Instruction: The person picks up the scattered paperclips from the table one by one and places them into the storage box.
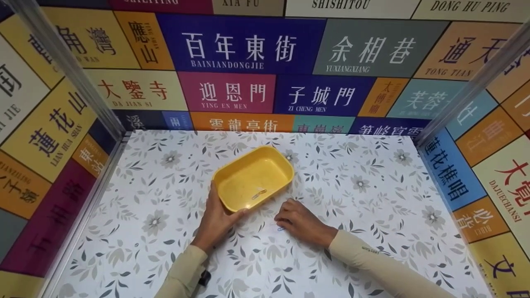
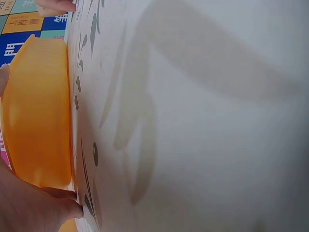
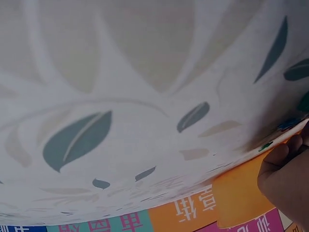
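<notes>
Tray: a yellow plastic tray (image 1: 253, 177), a shallow rectangle with rounded corners and a smooth, faintly speckled floor; it sits near the middle of the desk, turned at a slant. In the left wrist view its side (image 2: 38, 111) is a plain, glossy orange-yellow wall.
Clips: small paper clips (image 1: 259, 193) of thin bent wire lie in the tray, close to its near wall. How many cannot be told.
Left hand: the left hand (image 1: 217, 217) grips the tray's near-left corner, thumb curled up against the near wall, fingers round the left side. The left wrist view shows skin (image 2: 34, 208) pressed to the tray's wall where it meets the desk.
Right hand: the right hand (image 1: 299, 221) rests palm down on the desk just near and right of the tray, apart from it, fingers bent, tips on the surface. A small blue thing (image 1: 281, 228) lies at its fingertips; too small to tell what it is, or whether the fingers pinch it. The right wrist view shows curled fingers (image 3: 285, 169) touching the desk.
Desk: the desk (image 1: 372, 194) is covered with a smooth white sheet printed with grey flowers and dark teal leaves.
Walls: flat panels (image 1: 240, 45) on the far, left and right sides bear blocks of blue, red, yellow, orange and grey with Chinese characters and Latin lettering. Pale metal posts (image 1: 66, 66) stand at the far corners.
Sleeves: both forearms wear snug beige sleeves (image 1: 372, 260).
</notes>
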A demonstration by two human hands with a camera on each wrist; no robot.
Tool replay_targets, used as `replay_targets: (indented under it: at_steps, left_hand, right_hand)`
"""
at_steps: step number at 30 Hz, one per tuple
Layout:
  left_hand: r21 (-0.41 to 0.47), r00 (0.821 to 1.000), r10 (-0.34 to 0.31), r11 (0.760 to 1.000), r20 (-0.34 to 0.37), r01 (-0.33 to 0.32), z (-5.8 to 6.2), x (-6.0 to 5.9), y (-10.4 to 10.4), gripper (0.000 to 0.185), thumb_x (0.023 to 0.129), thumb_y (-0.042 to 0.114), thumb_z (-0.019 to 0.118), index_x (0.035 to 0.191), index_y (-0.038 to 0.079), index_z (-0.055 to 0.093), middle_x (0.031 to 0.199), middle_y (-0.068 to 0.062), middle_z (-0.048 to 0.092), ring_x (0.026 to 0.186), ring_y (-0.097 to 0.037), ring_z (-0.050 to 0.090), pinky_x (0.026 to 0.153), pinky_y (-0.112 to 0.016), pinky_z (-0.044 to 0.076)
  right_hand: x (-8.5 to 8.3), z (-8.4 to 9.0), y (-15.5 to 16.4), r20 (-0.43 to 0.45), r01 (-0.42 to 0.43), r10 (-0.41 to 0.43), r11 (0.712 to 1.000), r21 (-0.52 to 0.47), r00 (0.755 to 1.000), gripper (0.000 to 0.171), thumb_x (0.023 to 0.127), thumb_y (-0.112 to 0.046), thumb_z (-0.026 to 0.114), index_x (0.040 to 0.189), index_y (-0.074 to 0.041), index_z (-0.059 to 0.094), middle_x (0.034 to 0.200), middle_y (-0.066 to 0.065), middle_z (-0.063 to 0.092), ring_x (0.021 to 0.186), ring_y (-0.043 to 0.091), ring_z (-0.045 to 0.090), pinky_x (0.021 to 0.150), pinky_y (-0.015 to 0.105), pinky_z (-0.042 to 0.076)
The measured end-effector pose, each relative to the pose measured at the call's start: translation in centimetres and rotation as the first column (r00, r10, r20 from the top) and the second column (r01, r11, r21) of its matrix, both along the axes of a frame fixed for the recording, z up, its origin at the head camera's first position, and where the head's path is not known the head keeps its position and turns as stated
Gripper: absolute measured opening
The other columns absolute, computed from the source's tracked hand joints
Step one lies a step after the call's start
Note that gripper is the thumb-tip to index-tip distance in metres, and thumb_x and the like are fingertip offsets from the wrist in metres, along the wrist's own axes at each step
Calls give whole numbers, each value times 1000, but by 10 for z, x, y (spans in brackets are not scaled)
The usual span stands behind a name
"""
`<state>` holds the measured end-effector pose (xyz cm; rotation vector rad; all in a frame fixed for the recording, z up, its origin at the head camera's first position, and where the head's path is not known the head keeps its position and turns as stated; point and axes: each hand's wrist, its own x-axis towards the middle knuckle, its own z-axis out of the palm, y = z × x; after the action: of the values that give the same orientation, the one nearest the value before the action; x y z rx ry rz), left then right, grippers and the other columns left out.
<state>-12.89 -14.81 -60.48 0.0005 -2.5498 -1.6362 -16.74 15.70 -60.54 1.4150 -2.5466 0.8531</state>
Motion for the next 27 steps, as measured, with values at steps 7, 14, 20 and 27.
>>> replay_targets:
  at_steps: [7,14,20,27]
  left_hand:
    - [0,1000,1,1000,8,-1,0,0,1,140,82,48,97,178,21,0,181,-11,25,165,-32,29,135,-51,21]
    - [-12,1000,0,1000,17,0,0,2,0,139,84,51,95,178,20,-2,182,-13,21,166,-32,25,135,-51,20]
    - [-25,999,12,1000,36,-11,0,3,0,140,84,56,94,178,21,-3,182,-14,20,166,-32,24,135,-53,19]
    - [-34,999,10,999,50,-8,1,2,0,141,84,56,94,178,22,-5,183,-11,18,167,-29,22,136,-49,18]
  right_hand:
    - [-3,5,-2,-18,-21,22,999,46,1000,5,99,-8,83,95,-12,85,93,-3,67,91,17,55,82,36,50]
    - [-3,8,-3,-7,-21,22,994,107,1000,9,103,-11,77,96,-14,81,93,-3,66,90,17,53,81,36,49]
    - [-1,4,-4,-9,0,1,995,95,1000,9,102,-11,78,94,-14,80,91,-3,66,89,17,53,81,36,49]
    - [2,6,-4,25,27,-29,998,58,999,7,100,-11,79,94,-15,80,91,-5,67,91,15,55,81,34,51]
